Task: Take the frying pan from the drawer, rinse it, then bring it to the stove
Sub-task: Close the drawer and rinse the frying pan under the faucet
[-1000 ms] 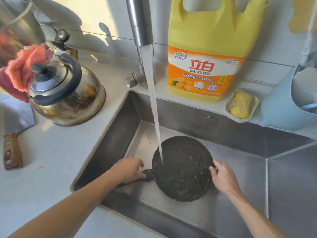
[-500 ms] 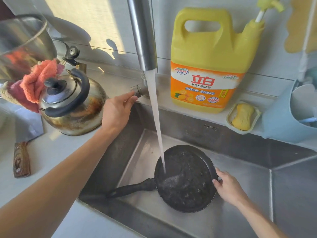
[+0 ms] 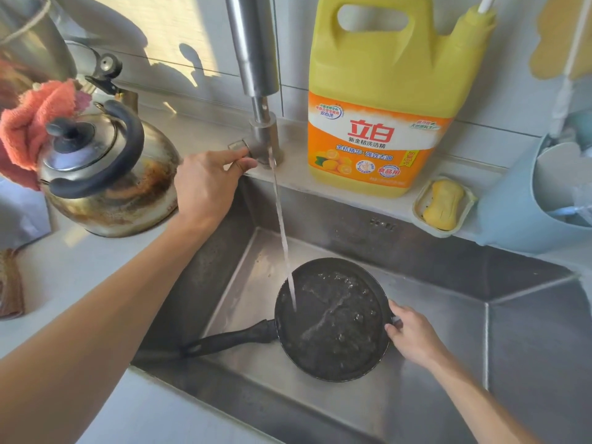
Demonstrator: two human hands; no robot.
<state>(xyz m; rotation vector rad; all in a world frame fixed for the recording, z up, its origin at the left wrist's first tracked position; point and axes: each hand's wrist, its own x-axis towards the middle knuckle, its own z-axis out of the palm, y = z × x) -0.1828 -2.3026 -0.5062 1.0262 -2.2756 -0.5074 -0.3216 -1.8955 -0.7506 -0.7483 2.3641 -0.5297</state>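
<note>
Hands: left hand [image 3: 205, 184] pinches one lever [image 3: 238, 145], right hand [image 3: 413, 338] grips one pan [image 3: 333, 322].

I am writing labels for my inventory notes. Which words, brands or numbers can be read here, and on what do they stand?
"立白": red brand, label of the yellow detergent jug.
"新金桔洗洁精": beneath it.
"金桔精华·强效去油": lower line.
"食品用": red badge.
Other small print there: too blurred.

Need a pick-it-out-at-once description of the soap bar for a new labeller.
Start at the steel sink and look along the ledge behind its back wall, where a big yellow detergent jug stands. Right of the jug, before the pale blue tub, a small pale dish holds the soap bar. It is the only small, plain yellow lump there, waisted and unlabelled.
</note>
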